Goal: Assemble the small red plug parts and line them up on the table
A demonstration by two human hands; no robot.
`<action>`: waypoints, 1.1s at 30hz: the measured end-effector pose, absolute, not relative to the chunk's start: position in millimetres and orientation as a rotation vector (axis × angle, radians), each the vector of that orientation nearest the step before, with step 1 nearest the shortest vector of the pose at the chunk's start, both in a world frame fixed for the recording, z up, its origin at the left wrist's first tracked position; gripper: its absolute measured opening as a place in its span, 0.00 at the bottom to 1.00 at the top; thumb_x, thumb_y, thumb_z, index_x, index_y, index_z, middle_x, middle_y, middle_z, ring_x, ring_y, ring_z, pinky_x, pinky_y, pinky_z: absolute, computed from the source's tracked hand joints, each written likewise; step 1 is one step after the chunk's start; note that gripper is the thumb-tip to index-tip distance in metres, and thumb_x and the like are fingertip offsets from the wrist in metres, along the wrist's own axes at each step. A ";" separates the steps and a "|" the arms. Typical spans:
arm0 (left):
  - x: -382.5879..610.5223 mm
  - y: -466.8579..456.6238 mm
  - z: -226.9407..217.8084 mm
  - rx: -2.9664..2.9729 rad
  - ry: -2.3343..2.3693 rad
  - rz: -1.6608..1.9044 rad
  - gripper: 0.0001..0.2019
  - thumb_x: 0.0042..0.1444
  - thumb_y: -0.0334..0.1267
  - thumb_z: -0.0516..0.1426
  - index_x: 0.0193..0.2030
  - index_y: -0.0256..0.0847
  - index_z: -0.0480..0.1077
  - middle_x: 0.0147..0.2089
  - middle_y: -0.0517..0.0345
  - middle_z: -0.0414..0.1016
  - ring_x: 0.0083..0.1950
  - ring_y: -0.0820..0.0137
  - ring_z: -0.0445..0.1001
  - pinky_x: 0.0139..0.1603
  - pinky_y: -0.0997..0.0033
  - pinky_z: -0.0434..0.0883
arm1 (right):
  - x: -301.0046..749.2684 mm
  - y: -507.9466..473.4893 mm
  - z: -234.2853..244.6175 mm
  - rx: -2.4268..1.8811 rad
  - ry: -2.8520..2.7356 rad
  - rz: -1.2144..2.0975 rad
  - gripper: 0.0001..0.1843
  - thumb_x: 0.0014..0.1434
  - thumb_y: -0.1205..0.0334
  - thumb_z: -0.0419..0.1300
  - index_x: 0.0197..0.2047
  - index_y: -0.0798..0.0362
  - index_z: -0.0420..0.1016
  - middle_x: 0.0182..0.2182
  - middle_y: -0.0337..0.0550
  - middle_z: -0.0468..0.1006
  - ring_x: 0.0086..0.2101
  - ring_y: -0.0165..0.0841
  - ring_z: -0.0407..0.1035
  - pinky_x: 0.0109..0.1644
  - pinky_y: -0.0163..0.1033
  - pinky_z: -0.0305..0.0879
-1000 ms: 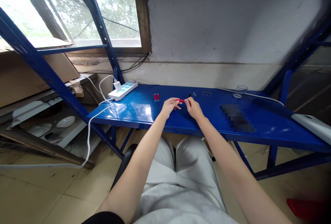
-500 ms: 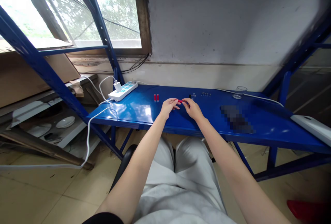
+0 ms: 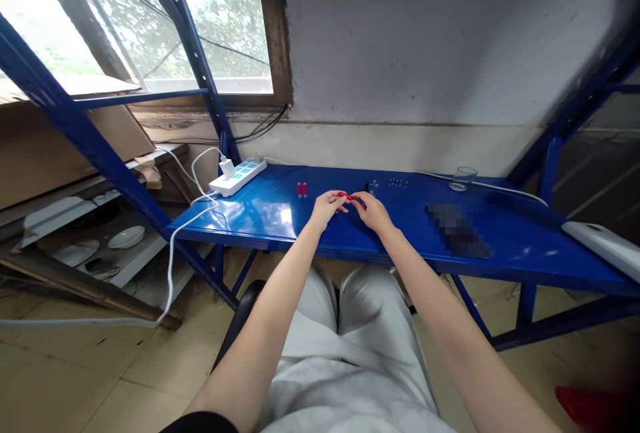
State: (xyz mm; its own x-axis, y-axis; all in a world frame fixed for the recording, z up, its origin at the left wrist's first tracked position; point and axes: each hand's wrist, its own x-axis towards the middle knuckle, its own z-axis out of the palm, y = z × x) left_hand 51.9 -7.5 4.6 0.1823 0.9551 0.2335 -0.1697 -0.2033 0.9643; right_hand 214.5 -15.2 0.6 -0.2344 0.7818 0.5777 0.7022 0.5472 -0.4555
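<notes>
My left hand is closed in a pinch on a small red tube above the blue table. Close beside it, my right hand pinches a small red piece at the tube's right end. A paler bit shows between the two red parts; whether they still touch is too small to tell. To the left, two red tubes with pale ends are side by side. Just beyond my right hand sit a small black item and some clear pieces.
Several tiny metallic parts lie in a row further back. A clear glass and a dark blurred-out object are on the right. At the left end is a white power strip with a white cable. Blue frame posts flank the table.
The red thing between my hands looked like one straight piece; now it appears as two red parts with a paler bit between. My hands have barely moved.
</notes>
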 end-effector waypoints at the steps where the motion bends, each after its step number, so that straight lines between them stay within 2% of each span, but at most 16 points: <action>1: 52.2 -7.7 5.0 1.344 0.840 1.281 0.15 0.47 0.42 0.61 0.40 0.35 0.69 0.34 0.53 0.76 0.26 0.74 0.73 0.25 0.75 0.60 | 214.7 -14.8 0.4 -1.204 -1.985 0.127 0.15 0.61 0.57 0.47 0.46 0.51 0.70 0.43 0.47 0.74 0.35 0.35 0.69 0.38 0.38 0.63; 7: 52.7 -10.9 8.4 1.346 0.861 1.303 0.13 0.47 0.41 0.60 0.38 0.35 0.69 0.33 0.53 0.76 0.25 0.75 0.72 0.26 0.75 0.61 | 215.7 -11.4 -2.5 -1.221 -2.018 0.123 0.16 0.61 0.56 0.47 0.45 0.51 0.71 0.41 0.47 0.74 0.36 0.35 0.69 0.38 0.39 0.64; 14: 52.1 -8.3 8.0 1.258 0.948 1.519 0.13 0.49 0.43 0.59 0.36 0.36 0.68 0.32 0.56 0.75 0.21 0.78 0.69 0.25 0.75 0.62 | 221.8 -6.6 -5.5 -1.268 -1.962 0.128 0.14 0.60 0.55 0.49 0.42 0.51 0.72 0.38 0.47 0.74 0.32 0.34 0.68 0.36 0.39 0.63; 21: 51.5 -7.1 6.2 1.275 0.984 1.487 0.13 0.48 0.44 0.60 0.36 0.37 0.69 0.34 0.54 0.75 0.22 0.78 0.68 0.27 0.74 0.64 | 240.1 -0.4 -7.4 -1.336 -1.835 0.107 0.14 0.56 0.54 0.52 0.36 0.53 0.73 0.33 0.47 0.71 0.29 0.33 0.65 0.33 0.39 0.62; 28: 51.2 -9.0 7.3 1.337 0.996 1.423 0.13 0.48 0.44 0.60 0.36 0.36 0.68 0.33 0.53 0.76 0.22 0.78 0.68 0.27 0.74 0.66 | 255.2 2.9 -12.5 -1.664 -1.673 0.168 0.07 0.52 0.59 0.55 0.31 0.52 0.71 0.25 0.44 0.74 0.24 0.32 0.65 0.25 0.35 0.56; 33: 52.5 -9.6 8.0 1.366 0.995 1.406 0.13 0.48 0.44 0.60 0.35 0.36 0.68 0.32 0.53 0.75 0.22 0.77 0.68 0.27 0.74 0.65 | 254.6 4.2 -12.4 -1.736 -1.632 0.172 0.05 0.52 0.61 0.56 0.30 0.52 0.71 0.25 0.45 0.75 0.25 0.34 0.67 0.27 0.37 0.57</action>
State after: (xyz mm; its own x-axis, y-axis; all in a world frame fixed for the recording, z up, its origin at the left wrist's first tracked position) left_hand 52.5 -9.6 8.0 0.0256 0.9641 0.2641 -0.0712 -0.2618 0.9625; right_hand 254.6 4.2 -12.4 0.1835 0.9080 0.3766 0.8098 0.0775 -0.5816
